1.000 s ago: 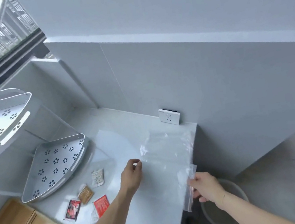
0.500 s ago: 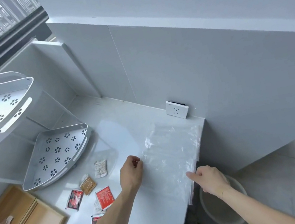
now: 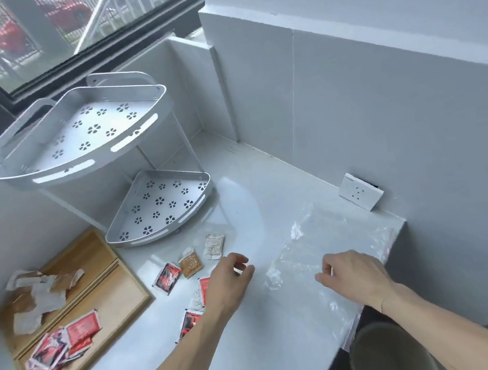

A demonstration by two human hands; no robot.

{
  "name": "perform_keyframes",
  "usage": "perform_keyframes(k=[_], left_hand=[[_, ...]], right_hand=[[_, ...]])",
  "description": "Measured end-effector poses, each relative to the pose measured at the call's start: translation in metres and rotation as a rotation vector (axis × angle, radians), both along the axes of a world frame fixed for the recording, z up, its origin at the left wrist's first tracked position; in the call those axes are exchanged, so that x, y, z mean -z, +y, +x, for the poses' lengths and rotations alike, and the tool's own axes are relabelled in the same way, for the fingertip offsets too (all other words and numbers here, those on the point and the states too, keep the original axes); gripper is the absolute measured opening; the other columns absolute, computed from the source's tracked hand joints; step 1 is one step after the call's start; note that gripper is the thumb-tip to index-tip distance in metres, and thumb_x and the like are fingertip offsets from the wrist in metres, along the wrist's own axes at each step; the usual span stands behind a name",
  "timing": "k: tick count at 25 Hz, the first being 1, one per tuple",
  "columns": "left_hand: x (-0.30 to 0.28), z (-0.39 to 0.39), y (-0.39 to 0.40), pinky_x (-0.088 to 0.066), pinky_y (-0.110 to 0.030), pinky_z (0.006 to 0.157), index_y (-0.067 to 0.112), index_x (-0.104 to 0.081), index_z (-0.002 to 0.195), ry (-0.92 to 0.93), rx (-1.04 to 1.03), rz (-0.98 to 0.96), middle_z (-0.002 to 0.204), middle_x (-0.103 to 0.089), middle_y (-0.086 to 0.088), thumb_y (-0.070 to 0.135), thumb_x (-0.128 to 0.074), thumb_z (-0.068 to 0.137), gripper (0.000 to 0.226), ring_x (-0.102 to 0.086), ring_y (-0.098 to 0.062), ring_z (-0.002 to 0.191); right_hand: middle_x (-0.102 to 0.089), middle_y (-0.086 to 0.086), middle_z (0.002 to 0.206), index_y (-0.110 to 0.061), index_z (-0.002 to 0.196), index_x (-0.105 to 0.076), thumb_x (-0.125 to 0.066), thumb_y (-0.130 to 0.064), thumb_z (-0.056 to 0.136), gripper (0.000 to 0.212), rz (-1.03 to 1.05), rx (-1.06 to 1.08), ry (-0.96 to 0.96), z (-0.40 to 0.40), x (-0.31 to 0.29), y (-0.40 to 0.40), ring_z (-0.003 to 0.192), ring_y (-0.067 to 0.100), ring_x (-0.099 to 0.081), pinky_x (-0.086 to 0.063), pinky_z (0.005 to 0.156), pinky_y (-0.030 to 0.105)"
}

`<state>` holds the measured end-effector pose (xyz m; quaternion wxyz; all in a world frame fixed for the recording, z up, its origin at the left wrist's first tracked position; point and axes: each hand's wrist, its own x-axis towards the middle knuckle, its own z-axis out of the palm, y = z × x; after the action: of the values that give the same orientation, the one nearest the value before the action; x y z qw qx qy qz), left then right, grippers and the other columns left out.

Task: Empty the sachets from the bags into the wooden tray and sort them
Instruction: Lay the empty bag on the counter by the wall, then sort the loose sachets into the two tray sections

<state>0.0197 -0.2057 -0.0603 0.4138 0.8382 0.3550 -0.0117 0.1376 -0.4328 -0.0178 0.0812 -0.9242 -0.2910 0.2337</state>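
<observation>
A clear plastic bag (image 3: 328, 245) lies flat and crumpled on the white counter near its right edge. My right hand (image 3: 355, 279) rests on the bag's near part, fingers loosely curled, gripping nothing. My left hand (image 3: 229, 282) hovers open just left of the bag, over loose sachets: a red one (image 3: 168, 278), a brown one (image 3: 189, 263), a white one (image 3: 213, 246) and a red one (image 3: 190, 321) by my forearm. The wooden tray (image 3: 132, 297) at the left holds white and brown sachets (image 3: 38, 302) in its far section and red sachets (image 3: 59, 347) in the near one.
A white two-tier corner rack (image 3: 159, 209) stands behind the sachets. A wall socket (image 3: 360, 191) sits at the back right. The counter ends at the right, where a grey bucket (image 3: 390, 354) stands below. A window runs along the back left.
Both hands have let go of the bag, which now lies flat. My left hand has moved left toward the loose sachets. The view has swung left and brought the tray in.
</observation>
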Motion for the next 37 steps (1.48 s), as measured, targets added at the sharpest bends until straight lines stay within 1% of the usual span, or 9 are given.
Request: perform_keyframes(k=[5, 9, 15, 17, 23, 29, 32, 34, 37], left_hand=[[-0.009, -0.056, 0.032, -0.054, -0.029, 0.075, 0.031, -0.063, 0.094, 0.020, -0.152, 0.027, 0.091, -0.064, 0.013, 0.036, -0.063, 0.086, 0.011, -0.062, 0.002, 0.074], [-0.006, -0.107, 0.054, -0.052, -0.033, 0.080, 0.032, -0.062, 0.102, 0.129, -0.268, 0.071, 0.099, -0.061, 0.013, 0.036, -0.066, 0.082, 0.021, -0.059, -0.010, 0.086], [0.007, -0.148, 0.061, -0.047, -0.030, 0.080, 0.028, -0.056, 0.123, 0.291, -0.364, -0.033, 0.116, -0.056, 0.007, 0.050, -0.072, 0.075, 0.055, -0.056, -0.012, 0.102], [0.012, -0.145, 0.053, -0.045, -0.032, 0.085, 0.028, -0.055, 0.125, 0.351, -0.334, 0.045, 0.120, -0.055, 0.007, 0.055, -0.068, 0.074, 0.059, -0.056, -0.014, 0.109], [0.020, -0.123, 0.040, -0.033, -0.037, 0.092, 0.024, -0.053, 0.125, 0.462, -0.255, 0.310, 0.121, -0.056, 0.002, 0.054, -0.056, 0.084, 0.051, -0.051, -0.023, 0.115], [0.023, -0.124, 0.052, -0.028, -0.036, 0.078, 0.022, -0.055, 0.103, 0.363, -0.271, 0.082, 0.099, -0.056, 0.001, 0.034, -0.060, 0.086, 0.021, -0.057, -0.026, 0.101], [0.016, -0.125, 0.076, -0.038, -0.037, 0.076, 0.021, -0.056, 0.094, 0.297, -0.300, 0.048, 0.099, -0.065, -0.003, 0.024, -0.060, 0.086, 0.010, -0.060, -0.030, 0.099], [0.008, -0.119, 0.097, -0.046, -0.037, 0.073, 0.020, -0.060, 0.100, 0.236, -0.345, 0.028, 0.101, -0.070, -0.004, 0.018, -0.059, 0.083, 0.017, -0.062, -0.031, 0.095], [0.000, -0.097, 0.125, -0.051, -0.036, 0.073, 0.023, -0.054, 0.128, 0.221, -0.342, 0.017, 0.109, -0.072, -0.008, 0.016, -0.062, 0.082, 0.047, -0.064, -0.030, 0.094]], right_hand=[[-0.067, -0.009, 0.085, -0.025, 0.089, -0.063, -0.050, -0.041, 0.087, 0.021, 0.038, -0.245, 0.009, 0.001, 0.005, 0.075, 0.086, 0.016, -0.061, -0.045, 0.067, 0.029], [-0.067, -0.007, 0.101, -0.027, 0.102, -0.063, -0.053, -0.039, 0.088, 0.022, 0.052, -0.455, 0.000, -0.017, 0.011, 0.134, 0.097, 0.015, -0.062, -0.046, 0.076, 0.031], [-0.054, 0.000, 0.130, -0.027, 0.134, -0.049, -0.061, -0.048, 0.085, 0.056, 0.050, -0.614, -0.014, -0.052, 0.033, 0.197, 0.120, 0.025, -0.050, -0.046, 0.090, 0.039], [-0.049, 0.001, 0.135, -0.026, 0.138, -0.043, -0.063, -0.050, 0.083, 0.063, -0.004, -0.653, -0.014, -0.057, 0.043, 0.206, 0.124, 0.027, -0.045, -0.045, 0.093, 0.040], [-0.052, 0.001, 0.127, -0.026, 0.126, -0.046, -0.069, -0.039, 0.080, 0.054, 0.014, -0.603, -0.047, -0.058, 0.053, 0.211, 0.115, 0.026, -0.048, -0.044, 0.087, 0.039], [-0.067, 0.005, 0.104, -0.023, 0.116, -0.041, -0.070, -0.028, 0.076, 0.049, -0.006, -0.456, 0.130, -0.052, 0.053, 0.206, 0.095, 0.029, -0.062, -0.044, 0.070, 0.035], [-0.067, 0.002, 0.107, -0.025, 0.120, -0.045, -0.070, -0.028, 0.074, 0.052, -0.038, -0.393, 0.219, -0.042, 0.053, 0.201, 0.098, 0.025, -0.064, -0.047, 0.073, 0.033], [-0.068, 0.001, 0.108, -0.027, 0.120, -0.047, -0.069, -0.028, 0.073, 0.052, -0.044, -0.376, 0.254, -0.036, 0.052, 0.200, 0.100, 0.023, -0.064, -0.049, 0.077, 0.033], [-0.067, 0.001, 0.113, -0.026, 0.122, -0.047, -0.069, -0.029, 0.075, 0.052, -0.048, -0.400, 0.248, -0.035, 0.051, 0.200, 0.103, 0.024, -0.063, -0.047, 0.078, 0.033]])
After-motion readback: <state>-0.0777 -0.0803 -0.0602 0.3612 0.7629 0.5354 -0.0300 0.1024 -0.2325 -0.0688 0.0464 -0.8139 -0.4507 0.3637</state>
